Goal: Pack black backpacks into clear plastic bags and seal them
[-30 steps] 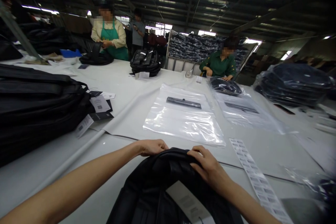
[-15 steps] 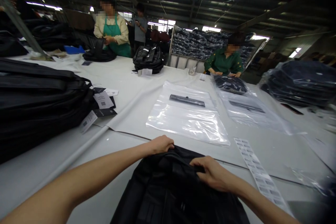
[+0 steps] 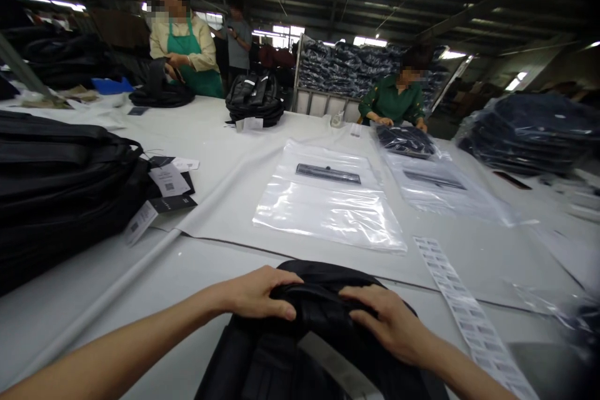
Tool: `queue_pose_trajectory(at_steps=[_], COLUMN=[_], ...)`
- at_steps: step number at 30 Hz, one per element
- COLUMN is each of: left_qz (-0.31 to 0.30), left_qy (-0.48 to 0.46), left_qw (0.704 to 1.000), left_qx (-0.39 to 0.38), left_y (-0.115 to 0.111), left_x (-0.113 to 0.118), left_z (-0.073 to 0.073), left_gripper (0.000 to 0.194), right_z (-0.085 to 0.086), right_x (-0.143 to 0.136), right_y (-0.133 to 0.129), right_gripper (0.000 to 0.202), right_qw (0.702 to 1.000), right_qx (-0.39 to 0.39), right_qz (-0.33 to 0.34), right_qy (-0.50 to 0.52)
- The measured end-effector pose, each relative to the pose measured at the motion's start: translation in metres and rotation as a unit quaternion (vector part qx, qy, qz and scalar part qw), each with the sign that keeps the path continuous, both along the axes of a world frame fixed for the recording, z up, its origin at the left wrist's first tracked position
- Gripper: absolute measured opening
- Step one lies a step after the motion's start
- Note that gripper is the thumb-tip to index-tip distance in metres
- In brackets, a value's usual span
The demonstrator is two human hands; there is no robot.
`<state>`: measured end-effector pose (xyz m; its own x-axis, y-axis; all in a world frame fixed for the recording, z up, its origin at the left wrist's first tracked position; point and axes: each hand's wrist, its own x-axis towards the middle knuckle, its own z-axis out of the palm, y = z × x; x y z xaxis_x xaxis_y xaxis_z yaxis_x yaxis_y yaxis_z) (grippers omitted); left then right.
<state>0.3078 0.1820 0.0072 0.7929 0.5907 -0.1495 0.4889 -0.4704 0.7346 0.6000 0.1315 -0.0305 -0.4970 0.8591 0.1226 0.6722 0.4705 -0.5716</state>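
A black backpack [image 3: 276, 350] lies at the table's near edge, cut off at the bottom of the view. My left hand [image 3: 257, 292] grips the left of its top opening, fingers over the far fold and thumb on the near side. On the right of that opening, my right hand [image 3: 387, 319] holds the edge between thumb and fingers. A pale grey strip [image 3: 335, 362] shows on the bag below the hands; what it is I cannot make out. Just beyond the backpack, a clear plastic bag [image 3: 323, 219] with a dark printed panel lies flat.
Black bags with paper tags [image 3: 60, 175] are piled at the left. A strip of printed labels [image 3: 464, 300] lies on the right. Two co-workers, one in a green apron [image 3: 185, 44], one in a green top [image 3: 396, 100], handle bags across the table. Plastic-wrapped bags [image 3: 529, 131] stand far right.
My left hand has shifted from the far corner down onto the opening's near side. The backpack's top has become rounder, and the pale strip has come into sight. The view has turned slightly right.
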Motion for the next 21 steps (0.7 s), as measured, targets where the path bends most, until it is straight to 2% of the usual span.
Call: queue_pose_trajectory(at_steps=[3,5,9,13,16,19,21], left_qz=[0.020,0.027,-0.011,-0.058,-0.044,0.046,0.101], left_qy=[0.021,0.055,0.051,0.018,0.031,0.089,0.120], left_qw=[1.000,0.997,0.994,0.994,0.995,0.989,0.979], left_qx=[0.012,0.044,0.095,0.095,0.087,0.108,0.128], left_y=[0.007,0.014,0.022,0.019,0.023,0.037,0.046], left_x=[0.006,0.015,0.038,0.044,0.039,0.035,0.034], left_z=[-0.003,-0.002,0.006,0.010,-0.004,-0.028,-0.042], left_gripper=[0.021,0.023,0.042,0.039,0.035,0.017,0.013], right_z=[-0.017,-0.026,-0.030,-0.025,-0.033,-0.049,-0.057], right_x=[0.033,0.048,0.051,0.046,0.045,0.042,0.041], right_y=[0.006,0.010,0.010,-0.004,-0.007,0.011,0.028], right_gripper=[0.024,0.022,0.022,0.016,0.019,0.029,0.035], right_qw=[0.998,0.996,0.989,0.992,0.990,0.984,0.978], right_qx=[0.007,0.023,0.065,0.027,0.007,-0.010,-0.019], right_qz=[-0.060,-0.082,-0.114,-0.116,-0.130,-0.179,-0.204], right_qy=[0.029,0.039,0.074,0.049,0.044,0.005,-0.033])
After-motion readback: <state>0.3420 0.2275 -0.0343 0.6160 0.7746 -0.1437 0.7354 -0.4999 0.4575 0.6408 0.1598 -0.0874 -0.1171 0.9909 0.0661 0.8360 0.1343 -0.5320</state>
